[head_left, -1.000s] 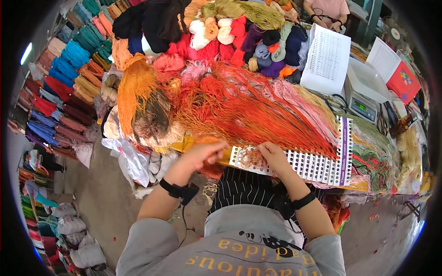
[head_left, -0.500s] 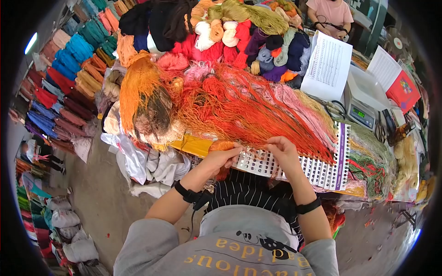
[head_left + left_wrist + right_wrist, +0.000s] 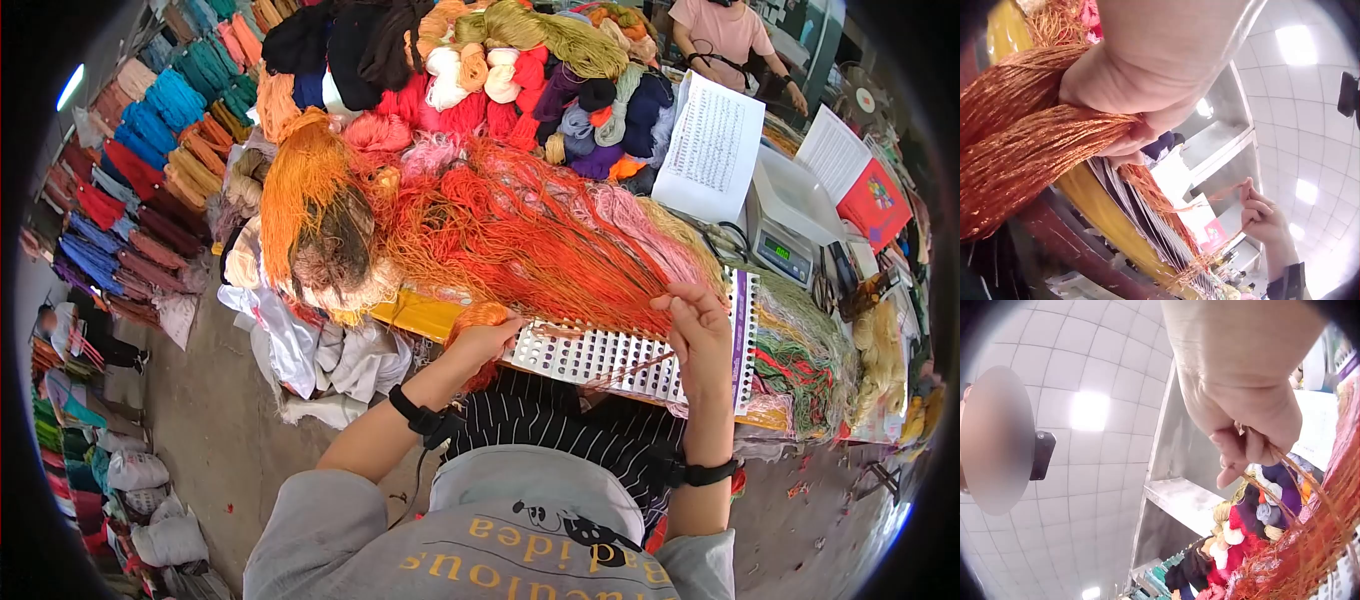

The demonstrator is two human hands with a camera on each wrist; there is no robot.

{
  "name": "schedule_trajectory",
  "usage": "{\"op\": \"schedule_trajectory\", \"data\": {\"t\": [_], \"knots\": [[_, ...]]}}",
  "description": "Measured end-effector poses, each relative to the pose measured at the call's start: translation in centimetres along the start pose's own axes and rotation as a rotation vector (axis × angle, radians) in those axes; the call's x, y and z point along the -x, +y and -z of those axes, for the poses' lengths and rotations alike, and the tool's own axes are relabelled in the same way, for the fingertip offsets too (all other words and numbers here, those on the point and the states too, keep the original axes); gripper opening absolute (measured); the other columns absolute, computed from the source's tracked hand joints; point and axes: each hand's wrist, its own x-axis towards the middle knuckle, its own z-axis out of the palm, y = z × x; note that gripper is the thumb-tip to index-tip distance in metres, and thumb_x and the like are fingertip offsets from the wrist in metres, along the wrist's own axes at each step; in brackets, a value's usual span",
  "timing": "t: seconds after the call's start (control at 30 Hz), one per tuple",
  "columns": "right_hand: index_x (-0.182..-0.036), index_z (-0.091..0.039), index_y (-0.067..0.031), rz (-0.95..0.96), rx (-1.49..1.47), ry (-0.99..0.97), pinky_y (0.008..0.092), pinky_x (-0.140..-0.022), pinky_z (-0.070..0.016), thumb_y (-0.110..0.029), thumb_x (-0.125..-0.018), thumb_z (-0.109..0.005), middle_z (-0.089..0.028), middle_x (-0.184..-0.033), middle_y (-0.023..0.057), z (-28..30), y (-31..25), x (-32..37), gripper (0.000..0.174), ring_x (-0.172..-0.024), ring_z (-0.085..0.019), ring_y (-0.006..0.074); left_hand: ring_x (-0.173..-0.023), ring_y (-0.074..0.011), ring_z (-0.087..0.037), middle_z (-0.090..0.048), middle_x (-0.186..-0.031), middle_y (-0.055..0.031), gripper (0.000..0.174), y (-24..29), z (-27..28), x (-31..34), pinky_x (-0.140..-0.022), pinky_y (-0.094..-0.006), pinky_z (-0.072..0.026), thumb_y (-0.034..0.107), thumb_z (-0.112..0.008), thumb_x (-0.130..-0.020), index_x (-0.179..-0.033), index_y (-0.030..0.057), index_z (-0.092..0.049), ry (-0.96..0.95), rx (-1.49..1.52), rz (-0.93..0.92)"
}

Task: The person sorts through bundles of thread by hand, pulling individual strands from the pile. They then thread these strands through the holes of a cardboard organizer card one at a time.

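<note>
L hand [image 3: 485,341] clamped on orange skein [image 3: 1029,156] at near edge of worktop [image 3: 415,315]; R hand [image 3: 703,325], twd near-right corner, pinches thin orange strands [image 3: 1302,472]. Btwn hands: white perforated card [image 3: 600,356] along near edge; red-orange thread pile [image 3: 540,250] behind.

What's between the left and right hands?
White punched cards, with loose reddish-brown threads across them, lie between left hand and right hand; the head view shows this.

Threads [image 3: 540,250] lie between the cards [image 3: 622,360] in front and skeins [image 3: 500,80] behind, with a scale [image 3: 786,250] at right.
</note>
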Motion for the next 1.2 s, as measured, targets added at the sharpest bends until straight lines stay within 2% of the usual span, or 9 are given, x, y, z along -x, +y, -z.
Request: {"op": "schedule_trajectory", "data": {"t": [0.1,0.2,0.33,0.5,0.93,1.2], "knots": [[-0.104,-0.055,-0.0010,0.017,-0.045,0.008,0.0150,-0.037,-0.0217,-0.006,-0.091,-0.050,-0.066,-0.088,0.0108,0.3,-0.8,0.6,0.014,-0.040,-0.030,0.0004,-0.044,-0.0045,-0.038,-0.050,-0.061,0.0016,0.024,-0.3,0.3,-0.2,-0.040,-0.0178,-0.0291,0.026,-0.049,-0.094,-0.095,0.0040,-0.059,-0.023,-0.022,0.057],[-0.104,-0.055,-0.0015,0.046,-0.151,0.010,0.0144,-0.037,-0.0212,-0.006,-0.091,-0.050,-0.065,-0.088,0.0108,0.9,-0.9,0.9,0.014,-0.041,-0.030,-0.0001,-0.044,-0.0056,-0.039,-0.051,-0.062,0.0008,0.030,-0.1,0.5,0.0,-0.041,-0.0187,-0.0301,0.029,-0.047,-0.095,-0.098,0.0019,-0.060,-0.053,0.036,0.034],[-0.104,-0.055,-0.0018,0.064,-0.178,0.031,0.0140,-0.037,-0.0214,-0.005,-0.091,-0.050,-0.065,-0.089,0.0106,1.5,-1.1,1.0,0.014,-0.041,-0.030,0.0001,-0.045,-0.0062,-0.038,-0.052,-0.063,0.0002,0.034,0.1,0.6,0.2,-0.042,-0.0191,-0.0309,0.030,-0.047,-0.095,-0.100,-0.0001,-0.061,-0.073,0.070,0.018],[-0.104,-0.054,-0.0014,0.136,-0.231,0.058,0.0140,-0.038,-0.0224,-0.005,-0.091,-0.051,-0.064,-0.093,0.0109,2.0,-1.5,1.0,0.014,-0.040,-0.030,0.0010,-0.045,-0.0062,-0.039,-0.052,-0.064,-0.0001,0.036,0.5,0.5,0.5,-0.042,-0.0186,-0.0309,0.031,-0.046,-0.095,-0.100,-0.0007,-0.061,-0.050,0.034,0.087],[-0.107,-0.052,-0.0010,0.248,-0.289,0.118,0.0151,-0.038,-0.0233,-0.005,-0.092,-0.051,-0.063,-0.093,0.0110,2.8,-1.6,1.1,0.016,-0.041,-0.030,0.0013,-0.043,-0.0060,-0.038,-0.053,-0.063,-0.0006,0.033,0.8,0.4,0.7,-0.041,-0.0184,-0.0300,0.029,-0.047,-0.095,-0.095,-0.0002,-0.061,-0.061,0.050,0.069],[-0.106,-0.052,-0.0008,0.097,-0.203,0.120,0.0145,-0.037,-0.0230,-0.006,-0.091,-0.051,-0.063,-0.090,0.0113,2.4,-0.9,1.2,0.016,-0.041,-0.031,0.0014,-0.040,-0.0060,-0.039,-0.052,-0.059,-0.0007,0.023,-0.5,1.3,0.2,-0.037,-0.0195,-0.0286,0.025,-0.052,-0.093,-0.086,0.0046,-0.059,-0.001,0.102,-0.010]]}}
